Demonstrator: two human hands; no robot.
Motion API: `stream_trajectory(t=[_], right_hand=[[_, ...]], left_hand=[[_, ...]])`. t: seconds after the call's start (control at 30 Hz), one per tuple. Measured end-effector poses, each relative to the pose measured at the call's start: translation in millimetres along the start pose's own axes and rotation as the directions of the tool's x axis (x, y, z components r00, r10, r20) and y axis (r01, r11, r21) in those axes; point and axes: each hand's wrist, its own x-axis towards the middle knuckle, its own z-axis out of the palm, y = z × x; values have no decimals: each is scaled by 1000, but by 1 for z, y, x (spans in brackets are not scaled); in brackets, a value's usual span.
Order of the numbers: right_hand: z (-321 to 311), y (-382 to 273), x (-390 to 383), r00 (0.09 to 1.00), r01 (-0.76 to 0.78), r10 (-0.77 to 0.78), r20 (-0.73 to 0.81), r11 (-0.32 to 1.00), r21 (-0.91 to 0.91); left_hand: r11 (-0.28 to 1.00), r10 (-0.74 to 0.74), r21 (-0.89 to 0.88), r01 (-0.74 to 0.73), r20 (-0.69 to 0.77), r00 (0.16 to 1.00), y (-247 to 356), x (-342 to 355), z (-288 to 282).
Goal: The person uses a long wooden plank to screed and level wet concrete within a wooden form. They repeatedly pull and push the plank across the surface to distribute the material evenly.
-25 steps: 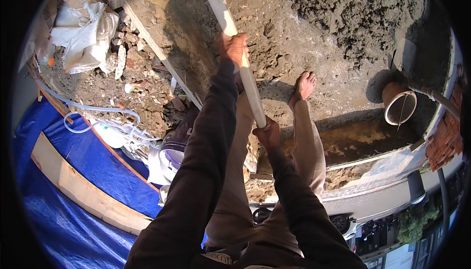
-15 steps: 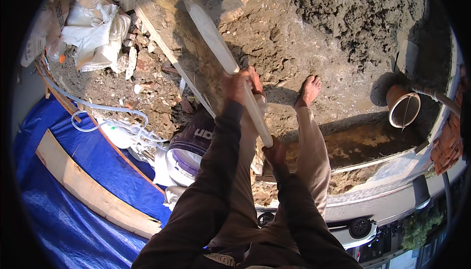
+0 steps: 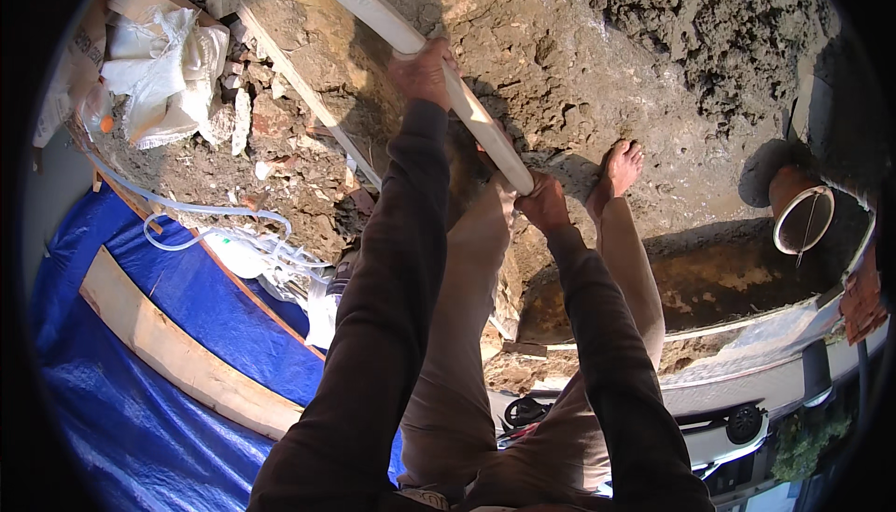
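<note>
My left hand (image 3: 425,71) and my right hand (image 3: 544,204) both wrap round a long pale pole (image 3: 481,129), which looks like a tool handle. The pole slants from the top left down to my right hand, which grips close to its near end. My left hand holds it further up. Its far end runs out of the picture, so whatever it carries there is hidden. Below the pole lies wet, lumpy mud or mortar (image 3: 560,83). My bare right foot (image 3: 621,171) stands on it; the other foot is mostly hidden behind the pole and arms.
A round bucket (image 3: 801,211) tilts at the right. A wooden board (image 3: 299,87) lies between the wet ground and rubble at left. Further left are a white sack (image 3: 168,73), a clear hose (image 3: 224,209) and a blue tarpaulin (image 3: 112,400). A white car (image 3: 723,437) stands beyond the lower right edge.
Both hands have moved the pole up and away from me, its far end leaving the picture. My arms are stretched further out. The view has shifted slightly, and the dark bucket by my left leg is now mostly hidden.
</note>
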Motion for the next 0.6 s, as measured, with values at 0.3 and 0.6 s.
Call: stream_trajectory(t=[0.3,0.6], right_hand=[[-22,-18,-29,991,82,-92,-96,991,-106],[15,-3,-15,994,-111,110,19,980,167]], left_hand=[[989,113,-101,-111,13,993,40,-65,21],[996,70,60,-69,-10,998,17,-8,18]])
